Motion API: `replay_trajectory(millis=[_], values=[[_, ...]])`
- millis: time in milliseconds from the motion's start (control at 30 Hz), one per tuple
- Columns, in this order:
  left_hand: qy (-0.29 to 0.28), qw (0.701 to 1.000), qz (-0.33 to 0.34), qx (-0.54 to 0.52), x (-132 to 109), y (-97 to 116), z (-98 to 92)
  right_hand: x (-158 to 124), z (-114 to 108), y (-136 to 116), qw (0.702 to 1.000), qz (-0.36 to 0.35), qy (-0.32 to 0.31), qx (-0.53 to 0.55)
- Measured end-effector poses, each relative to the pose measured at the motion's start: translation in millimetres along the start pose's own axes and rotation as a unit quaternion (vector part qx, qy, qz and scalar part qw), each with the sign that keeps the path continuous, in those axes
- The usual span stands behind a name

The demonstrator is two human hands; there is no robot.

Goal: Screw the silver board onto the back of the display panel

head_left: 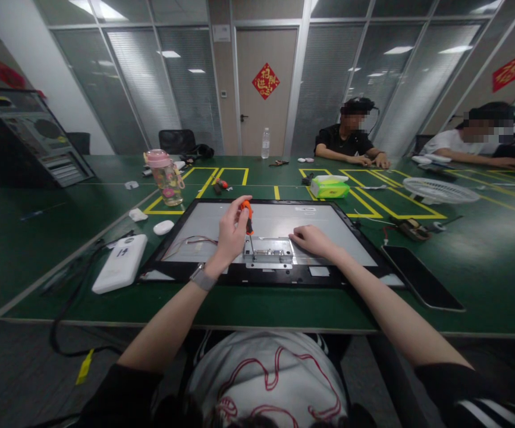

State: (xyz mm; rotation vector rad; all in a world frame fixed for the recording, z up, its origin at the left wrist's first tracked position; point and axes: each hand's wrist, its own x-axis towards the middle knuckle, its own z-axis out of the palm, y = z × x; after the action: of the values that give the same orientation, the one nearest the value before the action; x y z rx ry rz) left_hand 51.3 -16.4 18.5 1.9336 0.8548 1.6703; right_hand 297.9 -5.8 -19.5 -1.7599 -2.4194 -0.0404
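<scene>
My left hand (233,233) is wrapped round the orange and black handle of a screwdriver (248,217). The screwdriver stands nearly upright, its tip down at the left part of a metal bracket (269,254). That bracket lies at the near middle of a large flat panel (186,229) with a black frame and a grey back. Beside the bracket's right edge, my right hand (313,241) rests on the panel with its fingers bent; whether anything is under the fingertips is hidden. Thin wires lie on the panel's left part.
A white power bank (121,264) and a pink-lidded bottle (163,178) stand left of the panel. On the right are a phone (421,278), a white fan guard (440,190) and a green tissue pack (329,186). Two people sit across the table.
</scene>
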Motion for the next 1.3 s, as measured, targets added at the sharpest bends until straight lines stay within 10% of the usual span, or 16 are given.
replay_trajectory(millis=[1300], values=[[-0.021, 1.000, -0.004, 0.003, -1.9, 4.0, 1.4, -1.0, -4.3, -2.7, 1.000, 0.007, -0.014, -0.006]])
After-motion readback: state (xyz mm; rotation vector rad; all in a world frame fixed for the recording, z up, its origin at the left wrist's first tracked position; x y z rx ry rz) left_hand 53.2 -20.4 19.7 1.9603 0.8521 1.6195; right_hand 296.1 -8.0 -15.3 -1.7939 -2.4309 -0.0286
